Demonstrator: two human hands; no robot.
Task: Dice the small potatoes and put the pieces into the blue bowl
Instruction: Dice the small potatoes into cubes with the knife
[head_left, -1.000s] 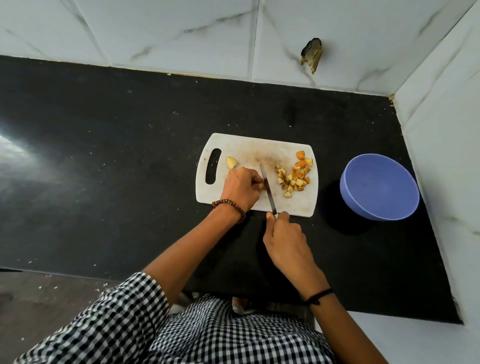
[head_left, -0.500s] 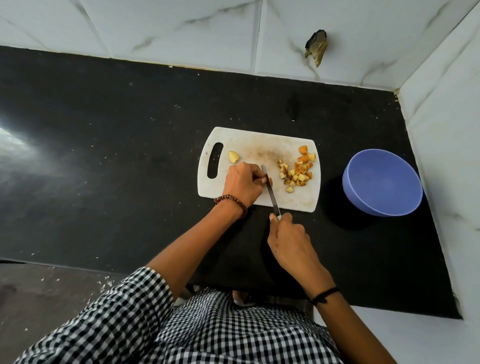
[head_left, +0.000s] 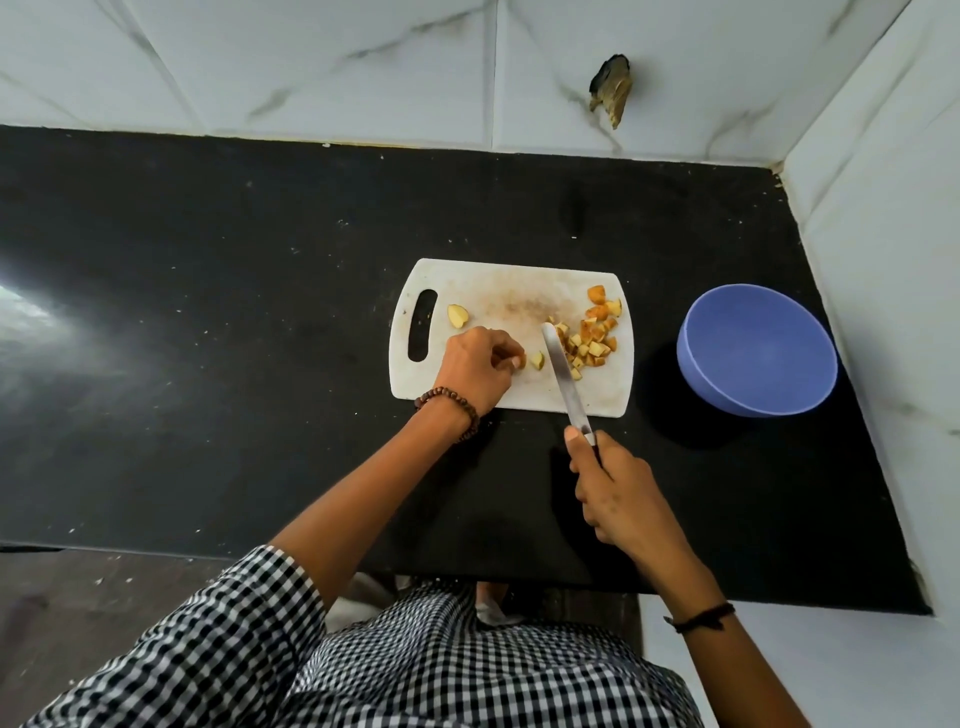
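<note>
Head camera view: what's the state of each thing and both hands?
White plastic cutting board: flat on counter, stained.
Diced potato pile: on board, right side.
Potato half: undiced, by handle slot.
Steel knife: blade beside pile.
Round blue bowl: empty.
Left hand: holding small potato piece.
Right hand: gripping knife.

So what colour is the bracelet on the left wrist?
The bead bracelet is brown, best seen in the head view.

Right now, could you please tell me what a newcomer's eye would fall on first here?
The white cutting board stands out on the black counter, a pile of diced potato at its right end. The right hand holds a knife beside the pile, while the left hand pinches a potato piece left of the blade. The blue bowl sits empty right of the board.
</note>
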